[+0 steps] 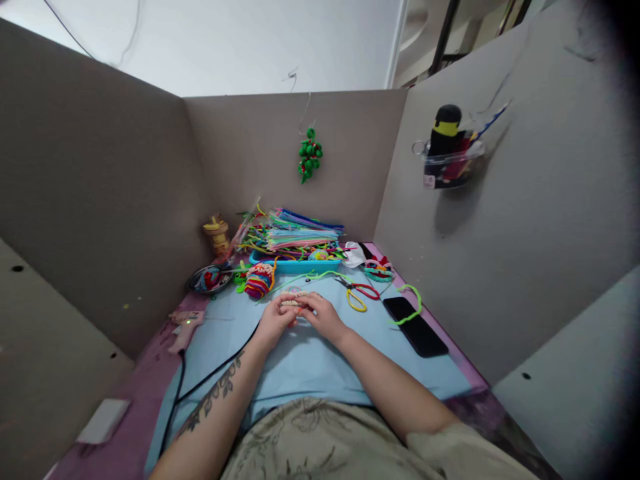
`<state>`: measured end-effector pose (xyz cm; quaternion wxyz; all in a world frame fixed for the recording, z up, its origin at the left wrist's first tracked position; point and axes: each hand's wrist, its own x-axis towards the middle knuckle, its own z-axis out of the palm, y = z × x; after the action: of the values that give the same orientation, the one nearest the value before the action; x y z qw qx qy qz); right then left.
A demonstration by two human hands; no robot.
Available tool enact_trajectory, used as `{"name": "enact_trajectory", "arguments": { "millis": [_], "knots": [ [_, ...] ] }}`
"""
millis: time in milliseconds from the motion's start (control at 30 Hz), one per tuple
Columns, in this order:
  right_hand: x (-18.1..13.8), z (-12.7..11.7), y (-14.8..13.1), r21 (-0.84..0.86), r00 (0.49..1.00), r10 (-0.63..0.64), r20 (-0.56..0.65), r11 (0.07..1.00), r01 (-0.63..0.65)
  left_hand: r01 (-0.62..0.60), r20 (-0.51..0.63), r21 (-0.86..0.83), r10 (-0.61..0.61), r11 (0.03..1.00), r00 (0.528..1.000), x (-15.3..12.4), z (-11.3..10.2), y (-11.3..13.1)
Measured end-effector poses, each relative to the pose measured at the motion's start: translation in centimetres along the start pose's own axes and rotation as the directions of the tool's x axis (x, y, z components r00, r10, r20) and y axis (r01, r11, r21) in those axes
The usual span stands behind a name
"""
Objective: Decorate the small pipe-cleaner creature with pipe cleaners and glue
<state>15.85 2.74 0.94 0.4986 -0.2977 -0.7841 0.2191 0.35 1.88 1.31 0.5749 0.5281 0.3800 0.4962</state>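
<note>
Both my hands meet over the middle of the blue cloth. Between the fingertips of my left hand (279, 318) and my right hand (320, 313) is a small pale coiled pipe-cleaner piece (291, 303) with a bit of orange at its lower side. Fingers cover much of it, so its full shape is hidden. Just beyond lies a striped multicolored coiled pipe-cleaner piece (259, 281). Yellow-and-red-handled scissors (359, 293) lie open to the right of my hands. A light green pipe cleaner (315, 274) stretches across the cloth behind them.
A blue tray (300, 267) heaped with pipe cleaners (305, 237) stands at the back. Left are a metal bowl (210, 280) and a pink glue gun (187, 330) with a black cord. A black phone (417, 328) lies right, under a green pipe cleaner. Grey panels surround the table.
</note>
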Motion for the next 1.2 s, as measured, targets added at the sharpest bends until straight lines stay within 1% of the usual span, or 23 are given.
{"name": "enact_trajectory", "arguments": {
  "millis": [100, 267, 400, 600, 767, 867, 967, 1100, 1200],
  "knots": [
    [-0.1, 0.1, 0.3, -0.011, 1.000, -0.005, -0.020, 1.000, 0.005, -0.031, 0.014, -0.010, 0.031, 0.999, 0.999, 0.1, -0.1, -0.3],
    [-0.2, 0.1, -0.1, -0.012, 1.000, 0.011, 0.005, 1.000, -0.011, -0.062, 0.016, 0.003, 0.062, 0.998, 0.998, 0.3, -0.4, -1.0],
    [-0.1, 0.1, -0.4, -0.002, 1.000, 0.025, 0.018, 1.000, -0.025, -0.061, 0.016, 0.015, 0.061, 0.998, 0.998, 0.1, -0.2, -0.7],
    [-0.3, 0.3, 0.0, 0.014, 0.999, 0.038, 0.017, 0.999, -0.039, -0.081, 0.009, 0.022, 0.081, 0.996, 0.997, -0.1, -0.1, -0.5],
    [-0.2, 0.2, -0.3, 0.032, 0.997, 0.074, 0.007, 0.997, -0.074, -0.058, -0.022, 0.010, 0.059, 0.998, 0.998, 0.0, -0.2, -0.6],
    [-0.1, 0.1, -0.6, 0.062, 0.995, 0.101, -0.017, 0.993, -0.099, -0.001, -0.030, -0.037, -0.001, 0.999, 1.000, 0.2, -0.3, -0.4],
    [-0.1, 0.1, -0.8, 0.073, 0.994, 0.099, -0.039, 0.993, -0.096, 0.039, -0.026, -0.064, -0.041, 0.997, 0.999, 0.2, -0.4, -0.3],
    [-0.1, 0.2, -1.0, 0.064, 0.996, 0.076, -0.043, 0.995, -0.074, 0.037, 0.010, -0.035, -0.036, 0.999, 0.999, 0.2, -0.5, -0.4],
    [-0.1, 0.3, -1.2, 0.052, 0.997, 0.069, -0.036, 0.996, -0.067, 0.028, 0.014, -0.020, -0.028, 0.999, 1.000, 0.1, -0.4, -0.5]
  ]
}}
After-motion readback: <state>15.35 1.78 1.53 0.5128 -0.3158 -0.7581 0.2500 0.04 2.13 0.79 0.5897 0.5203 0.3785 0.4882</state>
